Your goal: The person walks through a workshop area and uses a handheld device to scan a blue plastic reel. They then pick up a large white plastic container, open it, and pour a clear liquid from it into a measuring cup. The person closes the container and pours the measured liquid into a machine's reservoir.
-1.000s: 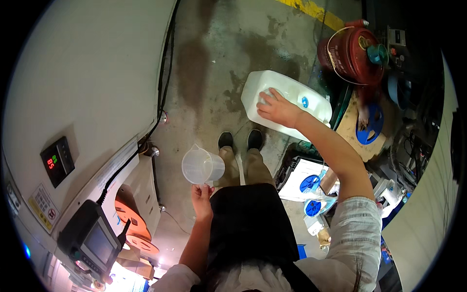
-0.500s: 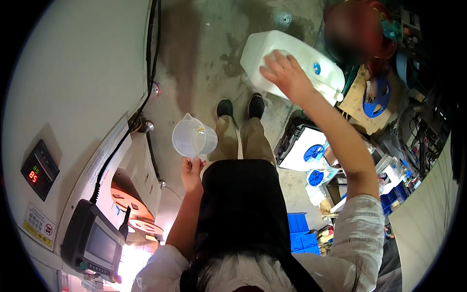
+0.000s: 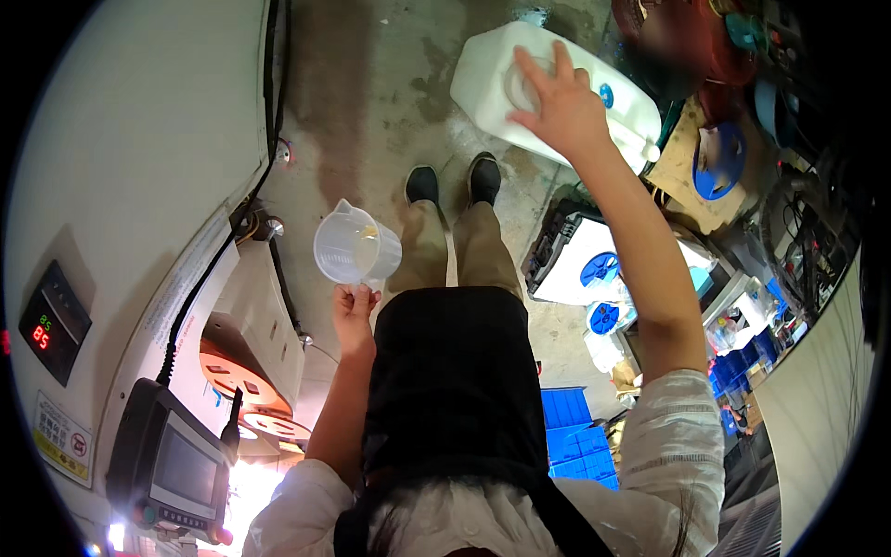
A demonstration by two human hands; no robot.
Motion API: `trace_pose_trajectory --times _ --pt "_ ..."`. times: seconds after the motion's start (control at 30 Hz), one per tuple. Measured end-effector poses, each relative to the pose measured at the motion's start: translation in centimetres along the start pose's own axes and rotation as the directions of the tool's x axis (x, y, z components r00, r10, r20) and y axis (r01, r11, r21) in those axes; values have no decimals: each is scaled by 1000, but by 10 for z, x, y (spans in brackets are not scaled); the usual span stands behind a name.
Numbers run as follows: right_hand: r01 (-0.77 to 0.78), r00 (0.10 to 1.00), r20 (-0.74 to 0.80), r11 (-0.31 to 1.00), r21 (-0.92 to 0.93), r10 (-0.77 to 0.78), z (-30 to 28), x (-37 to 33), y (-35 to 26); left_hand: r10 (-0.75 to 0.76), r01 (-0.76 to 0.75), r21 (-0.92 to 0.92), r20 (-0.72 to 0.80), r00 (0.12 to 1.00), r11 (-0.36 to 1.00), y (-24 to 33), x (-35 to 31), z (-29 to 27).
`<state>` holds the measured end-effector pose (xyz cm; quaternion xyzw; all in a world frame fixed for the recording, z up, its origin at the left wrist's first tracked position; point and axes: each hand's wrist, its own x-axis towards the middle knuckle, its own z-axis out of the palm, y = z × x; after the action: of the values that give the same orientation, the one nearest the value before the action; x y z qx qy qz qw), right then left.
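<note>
My left hand (image 3: 354, 311) is closed around the handle of a translucent plastic measuring jug (image 3: 336, 243). The jug is held with its mouth facing up, and a small yellowish patch shows inside. At the upper right a large white plastic jerrycan (image 3: 492, 79) stands on the floor. My right hand (image 3: 564, 107) is over its round whitish cap (image 3: 516, 85), with fingers and thumb spread apart around it. The palm hides part of the cap, so I cannot tell whether it turns. A smaller spout (image 3: 652, 153) sits at the can's right end.
A white machine panel (image 3: 139, 121) with a lit display (image 3: 56, 323) and a handheld controller (image 3: 172, 464) line the left. Black cables (image 3: 186, 320) run along it. To the right are blue reels (image 3: 719, 162), a black-edged case (image 3: 557, 246) and blue bins (image 3: 574, 432). The concrete floor (image 3: 371, 111) has damp patches.
The fingers of my right hand have spread wider over the jerrycan's cap. My left hand and the jug have shifted slightly left and up in the picture as the view moved.
</note>
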<state>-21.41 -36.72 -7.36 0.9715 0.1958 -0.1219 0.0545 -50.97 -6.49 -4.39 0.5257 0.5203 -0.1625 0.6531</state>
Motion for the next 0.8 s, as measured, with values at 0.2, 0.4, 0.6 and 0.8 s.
trace_pose_trajectory --times 0.2,0.4,0.6,0.8 --pt "-74 995 78 995 62 70 22 -5 3 0 -1 35 24 1000 999 -6 -5 7" --pt "793 583 -47 581 -184 -811 29 26 54 11 -11 59 3 1000 998 -30 -4 -8" --pt "818 473 -241 524 -236 -847 21 5 71 3 -6 61 49 999 998 -38 -8 6" --pt "263 920 -392 731 630 7 -4 -67 62 -1 -3 114 42 999 994 -50 -14 25"
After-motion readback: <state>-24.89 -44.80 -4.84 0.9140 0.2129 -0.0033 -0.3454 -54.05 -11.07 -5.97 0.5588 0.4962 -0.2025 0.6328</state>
